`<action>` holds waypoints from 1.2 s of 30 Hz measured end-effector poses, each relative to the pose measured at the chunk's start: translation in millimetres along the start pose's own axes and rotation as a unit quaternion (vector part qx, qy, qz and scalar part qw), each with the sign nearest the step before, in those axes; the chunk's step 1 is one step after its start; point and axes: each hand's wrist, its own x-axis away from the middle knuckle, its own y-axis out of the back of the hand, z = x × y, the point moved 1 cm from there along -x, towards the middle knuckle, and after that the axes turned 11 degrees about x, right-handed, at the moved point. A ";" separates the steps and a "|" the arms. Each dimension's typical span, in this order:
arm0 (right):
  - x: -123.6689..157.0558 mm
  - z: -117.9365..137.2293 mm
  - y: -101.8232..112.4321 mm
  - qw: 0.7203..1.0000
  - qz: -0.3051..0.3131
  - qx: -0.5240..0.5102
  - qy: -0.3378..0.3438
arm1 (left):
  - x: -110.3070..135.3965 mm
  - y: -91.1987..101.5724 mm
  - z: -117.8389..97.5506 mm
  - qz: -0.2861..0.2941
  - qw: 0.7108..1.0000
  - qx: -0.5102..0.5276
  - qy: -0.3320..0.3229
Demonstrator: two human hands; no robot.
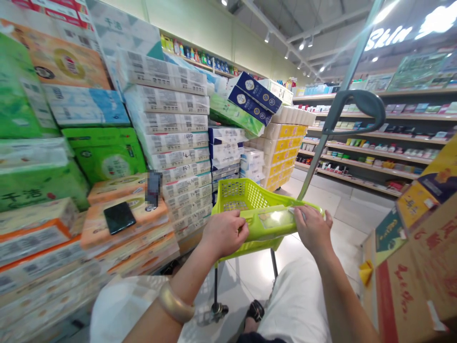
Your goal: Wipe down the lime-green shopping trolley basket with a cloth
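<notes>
A lime-green plastic shopping cart (233,193) with a perforated basket stands in front of my knees. My left hand (225,232) is closed at the left end of its near rim, fingers curled over the edge. At the right end, my right hand (314,228) grips the same rim, thumb on the near side. A small whitish bit shows by the right fingertips, too unclear to name. Between the hands lies a shiny clear-covered panel (273,218) on the rim. A grey pole with a looped handle (357,112) rises at the cart's right.
Stacked tissue packs (174,121) form a wall on the left. A black phone (119,217) lies on an orange pack. Cardboard boxes (400,281) stand close on the right. Behind the cart are paper-roll packs (283,150) and, farther right, stocked shelves (385,138).
</notes>
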 end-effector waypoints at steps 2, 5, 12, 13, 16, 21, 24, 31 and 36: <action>5.1 -0.8 -0.6 1.000 -0.018 -0.012 0.000 | 0.5 -0.4 1.8 -0.003 1.000 0.000 0.000; 10.2 -2.1 -0.6 0.999 -0.038 -0.030 0.011 | 2.0 1.2 10.9 -0.007 1.000 0.002 -0.004; 11.5 -9.3 3.1 0.997 -0.074 -0.024 -0.007 | 2.5 12.8 40.8 -0.017 1.000 -0.007 -0.009; 12.2 -7.9 3.9 0.997 -0.076 -0.020 -0.004 | 2.5 14.3 43.1 -0.024 0.999 -0.020 -0.010; 16.5 3.7 6.9 0.997 -0.078 -0.003 0.004 | 2.6 16.6 42.0 -0.074 0.996 -0.050 -0.001; 24.6 43.3 12.0 0.998 -0.050 -0.005 0.024 | -9.8 8.6 7.9 -0.104 0.993 0.016 -0.051; 24.6 61.1 13.2 0.998 -0.017 -0.027 0.057 | -25.6 -1.6 -13.6 -0.085 0.993 0.042 -0.075; 15.1 41.4 13.7 0.999 -0.012 -0.009 0.039 | -40.2 -18.6 -7.8 -0.030 0.999 -0.001 -0.014; 24.7 67.2 12.5 0.997 -0.015 -0.010 0.079 | -38.7 -17.0 0.7 -0.039 0.999 -0.004 -0.025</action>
